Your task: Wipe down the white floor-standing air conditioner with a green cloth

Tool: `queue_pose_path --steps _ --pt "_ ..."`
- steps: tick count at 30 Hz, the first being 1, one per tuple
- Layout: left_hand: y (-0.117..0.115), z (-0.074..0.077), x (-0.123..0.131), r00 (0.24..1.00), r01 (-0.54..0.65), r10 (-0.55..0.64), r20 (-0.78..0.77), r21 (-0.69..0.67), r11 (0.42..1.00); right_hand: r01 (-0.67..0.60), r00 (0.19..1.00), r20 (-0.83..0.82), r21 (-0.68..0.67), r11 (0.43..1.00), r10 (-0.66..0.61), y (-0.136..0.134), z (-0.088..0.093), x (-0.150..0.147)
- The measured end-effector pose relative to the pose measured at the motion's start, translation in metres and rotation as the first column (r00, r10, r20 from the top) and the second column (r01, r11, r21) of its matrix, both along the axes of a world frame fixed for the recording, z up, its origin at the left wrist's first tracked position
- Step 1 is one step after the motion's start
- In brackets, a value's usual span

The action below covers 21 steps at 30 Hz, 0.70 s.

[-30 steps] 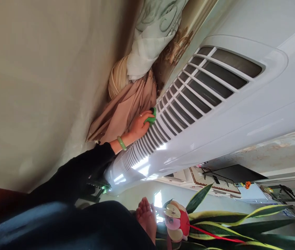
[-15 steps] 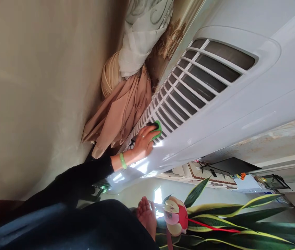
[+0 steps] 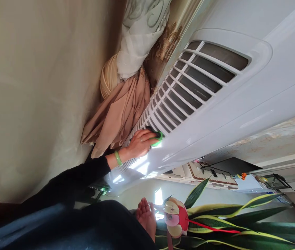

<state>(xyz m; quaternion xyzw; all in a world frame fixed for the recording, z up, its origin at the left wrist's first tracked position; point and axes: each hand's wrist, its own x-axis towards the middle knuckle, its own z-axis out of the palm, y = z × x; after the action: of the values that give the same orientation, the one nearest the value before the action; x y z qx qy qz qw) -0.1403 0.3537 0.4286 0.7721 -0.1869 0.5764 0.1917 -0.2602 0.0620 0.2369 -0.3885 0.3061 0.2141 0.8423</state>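
Note:
The picture lies on its side. My left hand (image 3: 139, 144) presses a green cloth (image 3: 158, 139) against the slats of a white louvred grille (image 3: 186, 93) on a white tower air conditioner (image 3: 215, 121). The cloth is folded under my fingers, and much of it is hidden. A ring sits on one finger, and a green bangle (image 3: 118, 158) circles the wrist below a black sleeve (image 3: 84, 175). My right hand is not in view.
A beige wall (image 3: 40, 97) runs close beside the unit, with a peach cloth (image 3: 118, 114) and white lace curtain (image 3: 139, 41) bunched between them. Below stand a bare foot (image 3: 146, 220), striped plant leaves (image 3: 215, 225) and a flower ornament (image 3: 175, 217). A dark screen (image 3: 230, 166) stands beyond.
My left hand and the green cloth have slid along the grille toward the bottom of the picture. The view has also shifted slightly.

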Motion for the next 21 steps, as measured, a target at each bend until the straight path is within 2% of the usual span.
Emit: queue_pose_path --steps 4,7,9,12,15,18,21 --pt "0.027 -0.002 0.018 0.997 -0.07 0.067 -0.044 -0.069 0.995 0.018 1.0 -0.001 0.022 1.0 -0.018 -0.002 0.0 -0.003" --pt "0.043 -0.001 0.032 0.996 -0.088 0.082 -0.037 -0.203 0.975 0.03 1.0 0.0 0.029 0.999 -0.03 -0.005 -0.003 -0.007" --pt "0.044 0.0 0.035 0.993 -0.11 0.095 -0.064 -0.312 0.944 0.034 0.999 -0.004 0.029 0.999 -0.034 -0.006 -0.005 -0.009" --pt "0.028 0.0 0.026 0.99 -0.137 0.114 -0.083 -0.38 0.915 0.037 0.999 -0.01 0.018 0.999 -0.037 -0.005 -0.01 -0.012" --pt "-0.003 0.001 0.005 0.995 -0.104 0.098 -0.036 -0.31 0.945 0.021 1.0 -0.007 0.003 1.0 -0.021 -0.003 -0.012 -0.012" --pt "-0.032 0.003 -0.017 1.0 -0.008 0.004 -0.019 -0.217 0.976 -0.009 1.0 0.004 -0.009 1.0 0.009 0.002 -0.01 -0.008" --pt "-0.043 0.006 -0.028 0.997 0.039 -0.05 -0.056 -0.178 0.983 -0.032 0.999 0.015 -0.022 0.999 0.033 0.005 -0.007 -0.003"
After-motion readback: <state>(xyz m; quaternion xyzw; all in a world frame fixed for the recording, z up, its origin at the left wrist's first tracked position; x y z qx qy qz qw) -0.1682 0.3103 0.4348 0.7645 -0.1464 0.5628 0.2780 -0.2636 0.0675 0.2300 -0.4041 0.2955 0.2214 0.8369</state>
